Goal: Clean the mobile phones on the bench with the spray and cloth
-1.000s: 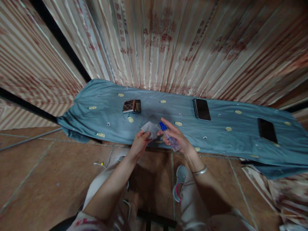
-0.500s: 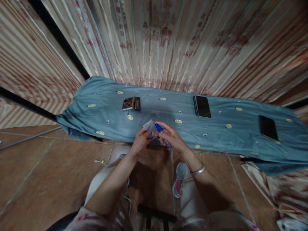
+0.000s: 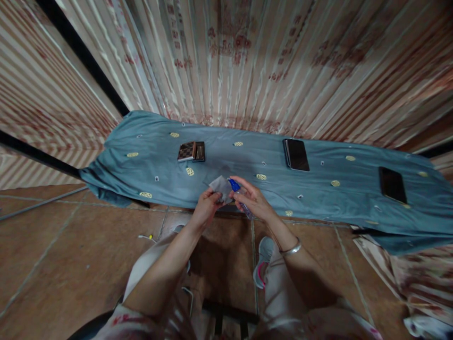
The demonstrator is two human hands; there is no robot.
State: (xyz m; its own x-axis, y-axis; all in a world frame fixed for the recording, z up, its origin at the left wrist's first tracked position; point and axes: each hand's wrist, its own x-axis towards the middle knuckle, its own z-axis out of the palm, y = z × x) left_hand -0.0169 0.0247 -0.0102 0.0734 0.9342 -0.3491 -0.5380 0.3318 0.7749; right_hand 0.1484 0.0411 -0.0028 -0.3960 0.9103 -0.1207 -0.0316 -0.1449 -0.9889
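Observation:
Near the front edge of the cloth-covered table, my left hand (image 3: 207,206) pinches a small grey cloth (image 3: 220,186). My right hand (image 3: 255,200) wraps round a clear spray bottle (image 3: 247,210) with a blue top (image 3: 234,184). The bottle leans left, its nozzle close to the cloth; whether they touch I cannot tell. Beyond my hands to the left lie a checkered, case-like item (image 3: 186,151) and a small dark case (image 3: 200,151), side by side. A dark tablet-like device (image 3: 296,155) rests to the right, apparently on top of another flat item.
Another dark flat device (image 3: 392,184) lies at the table's right. The blue-green tablecloth (image 3: 290,189) hangs over the edges. Pleated curtains (image 3: 226,71) stand behind, with black poles (image 3: 85,61) at left. A small white cable (image 3: 146,237) lies on the tiled floor.
Both hands stay in nearly the same place, holding the cloth and the spray bottle. The whole view has shifted slightly.

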